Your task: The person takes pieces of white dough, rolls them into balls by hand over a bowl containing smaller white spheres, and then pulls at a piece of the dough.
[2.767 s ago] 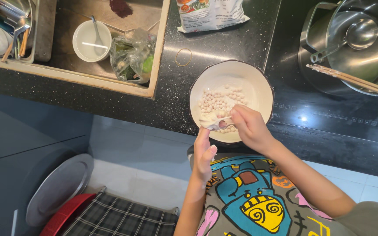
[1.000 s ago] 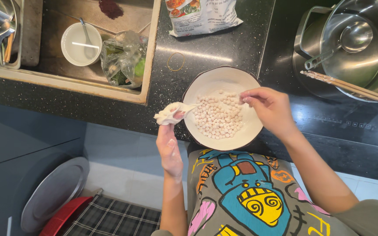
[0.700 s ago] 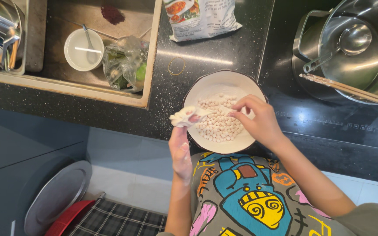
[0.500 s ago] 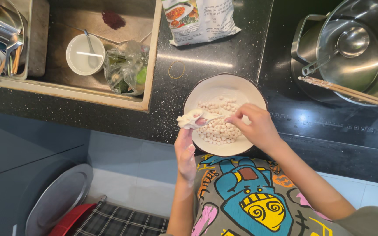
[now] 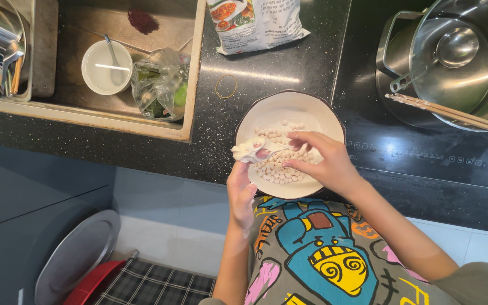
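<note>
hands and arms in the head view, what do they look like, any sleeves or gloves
Both hands, left hand and right hand, are bare: no gloves, rings or watch show. Both forearms are uncovered, with no sleeve in view. The fingers are slim.

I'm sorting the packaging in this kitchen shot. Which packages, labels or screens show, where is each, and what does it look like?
Food bag: flat on the black counter above the white bowl, whitish with a red-and-green food picture.
Clear plastic bag: in the sink beside a white cup, crumpled, holding green scraps.
Cooktop control strip: right of the bowl, small pale symbols on black glass.
</note>
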